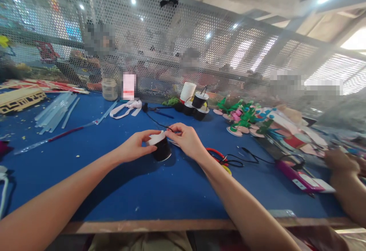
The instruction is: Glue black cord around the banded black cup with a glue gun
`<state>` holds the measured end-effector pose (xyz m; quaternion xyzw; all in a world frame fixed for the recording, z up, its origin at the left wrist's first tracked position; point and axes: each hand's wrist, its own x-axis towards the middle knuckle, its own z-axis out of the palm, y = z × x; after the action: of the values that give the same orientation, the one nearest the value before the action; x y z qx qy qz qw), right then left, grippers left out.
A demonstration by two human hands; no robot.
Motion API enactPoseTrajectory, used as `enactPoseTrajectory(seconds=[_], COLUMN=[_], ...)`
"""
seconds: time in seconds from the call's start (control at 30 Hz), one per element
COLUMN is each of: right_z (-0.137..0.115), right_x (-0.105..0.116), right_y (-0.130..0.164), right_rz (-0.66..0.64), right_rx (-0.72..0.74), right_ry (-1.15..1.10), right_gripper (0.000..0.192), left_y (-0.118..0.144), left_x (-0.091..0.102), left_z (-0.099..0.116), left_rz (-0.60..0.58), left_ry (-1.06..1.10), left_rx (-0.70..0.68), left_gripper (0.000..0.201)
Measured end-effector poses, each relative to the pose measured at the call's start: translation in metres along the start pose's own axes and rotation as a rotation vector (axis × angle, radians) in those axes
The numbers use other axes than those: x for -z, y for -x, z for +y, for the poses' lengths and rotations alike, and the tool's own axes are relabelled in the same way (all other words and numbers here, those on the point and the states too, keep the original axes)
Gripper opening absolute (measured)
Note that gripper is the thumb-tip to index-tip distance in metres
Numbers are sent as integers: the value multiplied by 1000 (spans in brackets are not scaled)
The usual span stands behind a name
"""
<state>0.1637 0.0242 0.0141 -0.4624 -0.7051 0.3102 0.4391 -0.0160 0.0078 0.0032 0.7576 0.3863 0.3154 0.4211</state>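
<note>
My left hand grips a black spool of cord with a white top, tilted on the blue table. My right hand pinches the thin black cord at the spool's top edge; the cord trails away toward the back of the table. Both hands meet at the spool in the middle of the table.
More black spools and a white cup stand at the back. Clear glue sticks lie at the left, red-handled scissors right of my wrist, craft flowers beyond. A co-worker's hand is at the right. A mesh screen backs the table.
</note>
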Motion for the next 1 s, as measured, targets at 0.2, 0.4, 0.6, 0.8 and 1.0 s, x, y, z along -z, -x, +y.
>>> enactPoseTrajectory(seconds=[0.2,0.4,0.6,0.8,1.0], right_z=[5,12,9,11,12], right_x=[4,2,-3,-13,-23], right_y=[4,6,12,17,20], right_rz=[13,8,-9,7,149], right_rx=[-55,-123,-219,-222,-131], right_ry=[3,-139,-393,-340,-151], right_gripper=[20,24,30,30,27], left_y=[1,2,4,6,5], left_x=[2,3,2,1,-3], left_z=[4,7,13,15,12], left_rz=[-21,-13,-19,-9,6], left_ry=[-18,63,143,193,120], left_rx=[16,41,47,30,1], left_gripper=[27,26,21,15,13])
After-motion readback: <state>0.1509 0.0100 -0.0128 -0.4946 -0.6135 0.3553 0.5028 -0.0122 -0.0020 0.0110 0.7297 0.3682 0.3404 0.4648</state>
